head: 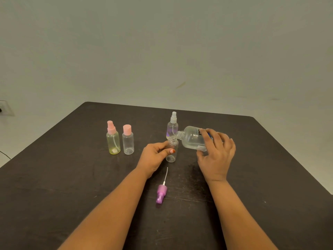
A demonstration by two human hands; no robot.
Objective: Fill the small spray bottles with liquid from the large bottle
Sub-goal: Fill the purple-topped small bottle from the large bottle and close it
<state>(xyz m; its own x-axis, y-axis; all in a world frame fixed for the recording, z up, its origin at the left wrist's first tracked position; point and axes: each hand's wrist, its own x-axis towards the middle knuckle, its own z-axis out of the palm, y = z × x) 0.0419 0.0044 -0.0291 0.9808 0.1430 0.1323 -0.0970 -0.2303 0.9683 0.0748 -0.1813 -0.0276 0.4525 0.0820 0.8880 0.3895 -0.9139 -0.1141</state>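
My right hand (pixel 217 156) grips the large clear bottle (pixel 191 138), tipped on its side with its open neck pointing left, right over the mouth of a small clear bottle (pixel 172 150). My left hand (pixel 155 156) holds that small bottle upright on the table, uncapped. Its purple spray pump (pixel 161 193) lies flat on the table in front of it, tube pointing away from me. Behind the small bottle stands another spray bottle with a white pump (pixel 172 126). At the left stand a yellowish spray bottle with a pink pump (pixel 113 138) and a clear bottle with a pink cap (pixel 128 140).
Everything rests on a dark table (pixel 72 186) whose far edge meets a pale wall. A wall socket (pixel 4 108) shows at the far left. The table's right corner edge runs down at the right side of the view.
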